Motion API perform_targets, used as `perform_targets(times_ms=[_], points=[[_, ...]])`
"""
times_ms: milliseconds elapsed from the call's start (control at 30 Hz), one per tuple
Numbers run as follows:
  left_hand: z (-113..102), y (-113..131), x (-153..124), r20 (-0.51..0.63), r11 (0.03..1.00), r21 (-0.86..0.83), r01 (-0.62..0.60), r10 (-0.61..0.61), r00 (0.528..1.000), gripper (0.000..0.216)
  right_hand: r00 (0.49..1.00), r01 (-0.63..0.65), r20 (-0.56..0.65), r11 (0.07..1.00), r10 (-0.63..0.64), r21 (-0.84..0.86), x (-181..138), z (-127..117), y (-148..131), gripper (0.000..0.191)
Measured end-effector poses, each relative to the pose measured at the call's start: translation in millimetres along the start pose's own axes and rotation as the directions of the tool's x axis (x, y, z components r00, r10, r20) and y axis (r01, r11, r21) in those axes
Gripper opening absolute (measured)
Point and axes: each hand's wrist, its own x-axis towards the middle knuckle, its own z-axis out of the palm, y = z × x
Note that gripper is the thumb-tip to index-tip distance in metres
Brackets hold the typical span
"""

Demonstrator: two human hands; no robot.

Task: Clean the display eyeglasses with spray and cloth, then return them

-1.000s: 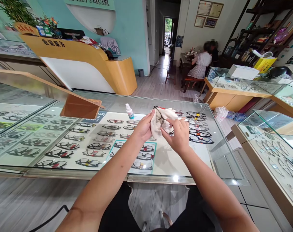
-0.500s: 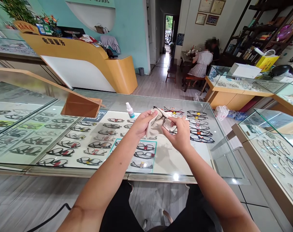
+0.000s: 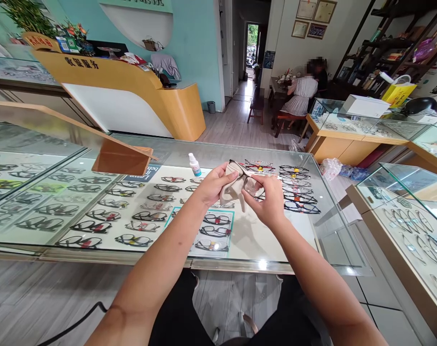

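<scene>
Above the glass counter, my left hand pinches a beige cleaning cloth around one lens of a pair of dark-framed eyeglasses. The left thumb lies on top of the cloth, and a corner of it hangs down below. My right hand is closed on the other side of the eyeglasses, with thumb and fingers at the rim of the uncovered lens. A small white spray bottle stands upright on the glass, beyond my left hand.
Rows of spectacle frames lie inside the glass display counter. A wooden-framed mirror or stand rests on its left part. Further display cases stand at the right. Two people sit at a table in the back.
The cloth has shifted in my left hand: it now covers the lens differently, and its lower corner hangs more freely. My right hand keeps its hold on the eyeglasses.
</scene>
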Motion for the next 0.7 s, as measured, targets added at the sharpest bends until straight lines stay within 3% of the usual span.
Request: perform_targets(times_ms=[500,700], points=[[11,-1,-3,-0.091,0.996,-0.084,-0.006,-0.002,0.996,0.037,0.998,0.028,-0.059,0.997,-0.032,-0.07,1,0,1,0.033],[14,-1,-4,-0.028,0.999,-0.047,-0.006,0.005,1.0,0.046,0.998,0.033,-0.046,0.994,-0.038,-0.103,0,1,2,0.035]])
